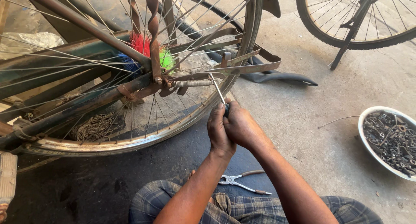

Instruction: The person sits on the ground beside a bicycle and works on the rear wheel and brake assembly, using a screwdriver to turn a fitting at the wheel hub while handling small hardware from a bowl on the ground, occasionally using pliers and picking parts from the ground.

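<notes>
Fingers (219, 120) of both my left hand (219, 131) and right hand (240, 126) clamp a screwdriver (219, 92), its tip at the spring (190, 83) by the wheel (143, 77). Below that wheel lies grey concrete floor (312, 133) outdoors; pliers (242, 183) nearer me, a bowl (390, 139) of scrap right, cut off. Screwdriver's handle is hidden.

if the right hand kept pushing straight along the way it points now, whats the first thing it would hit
Probably the coiled metal spring by the rusty wheel hub. The right hand, clasped with the left hand around a thin metal rod tool, points up-left along it; depth is unclear.
</notes>
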`<control>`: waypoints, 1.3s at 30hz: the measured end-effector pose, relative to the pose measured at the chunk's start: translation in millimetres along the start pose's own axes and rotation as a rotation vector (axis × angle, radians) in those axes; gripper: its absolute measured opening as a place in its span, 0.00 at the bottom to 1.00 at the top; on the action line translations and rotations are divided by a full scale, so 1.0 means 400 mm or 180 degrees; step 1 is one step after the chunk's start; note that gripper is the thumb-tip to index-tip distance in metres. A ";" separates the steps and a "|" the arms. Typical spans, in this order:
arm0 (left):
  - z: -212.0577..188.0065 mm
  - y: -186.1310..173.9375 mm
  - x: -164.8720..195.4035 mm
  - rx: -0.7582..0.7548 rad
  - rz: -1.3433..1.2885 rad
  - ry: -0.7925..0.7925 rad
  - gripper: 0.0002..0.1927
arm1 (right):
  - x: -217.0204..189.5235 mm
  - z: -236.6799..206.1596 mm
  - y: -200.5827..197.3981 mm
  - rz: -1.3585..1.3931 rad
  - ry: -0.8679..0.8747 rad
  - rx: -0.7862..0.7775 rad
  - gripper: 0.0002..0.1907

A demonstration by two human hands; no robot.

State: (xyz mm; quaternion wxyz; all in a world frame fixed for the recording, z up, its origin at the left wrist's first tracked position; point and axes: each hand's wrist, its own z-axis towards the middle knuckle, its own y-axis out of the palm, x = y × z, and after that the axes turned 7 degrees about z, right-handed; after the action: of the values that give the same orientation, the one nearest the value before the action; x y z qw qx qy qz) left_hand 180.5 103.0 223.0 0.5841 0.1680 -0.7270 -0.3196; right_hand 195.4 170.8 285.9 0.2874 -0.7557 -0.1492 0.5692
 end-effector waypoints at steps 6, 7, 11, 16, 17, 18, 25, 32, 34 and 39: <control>-0.037 0.018 -0.038 0.0012 -0.0333 -0.0137 0.29 | -0.007 0.002 -0.008 -0.0251 -0.0051 -0.0045 0.24; -0.035 0.018 -0.046 -0.0002 -0.0314 -0.0081 0.29 | -0.004 0.002 -0.010 -0.0268 -0.0047 -0.0091 0.25; -0.015 0.017 -0.064 -0.0170 -0.0386 0.0210 0.28 | 0.011 0.002 -0.020 -0.0732 -0.0362 0.0028 0.28; -0.011 0.022 -0.053 -0.0108 -0.0304 -0.0135 0.34 | 0.022 0.009 -0.027 -0.1600 -0.1279 0.0590 0.23; -0.013 0.023 -0.048 -0.0143 -0.0270 -0.0190 0.36 | 0.023 0.009 -0.026 -0.1572 -0.1321 0.0718 0.22; -0.014 0.024 -0.044 -0.0110 -0.0196 -0.0213 0.36 | 0.024 0.007 -0.023 -0.1549 -0.1366 0.0846 0.20; -0.009 0.025 -0.022 -0.0010 0.0322 -0.0053 0.25 | 0.081 -0.015 -0.009 0.0019 -0.1849 0.1689 0.11; -0.018 0.015 0.010 0.0187 0.0650 -0.0464 0.20 | 0.337 -0.030 -0.009 -0.0806 -0.0920 0.0560 0.12; -0.023 0.019 0.017 0.0134 0.0512 -0.0427 0.20 | 0.420 -0.066 0.033 -0.1459 -0.0968 -0.0240 0.29; -0.024 0.012 0.031 0.0049 0.0432 -0.0412 0.18 | 0.539 -0.153 0.152 -0.2214 -0.1122 -0.0844 0.53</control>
State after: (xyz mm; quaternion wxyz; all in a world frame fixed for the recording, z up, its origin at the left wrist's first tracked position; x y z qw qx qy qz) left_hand 187.2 96.2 236.6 0.5549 0.1018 -0.7754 -0.2838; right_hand 313.4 225.9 93.6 0.3329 -0.5816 -0.5148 0.5347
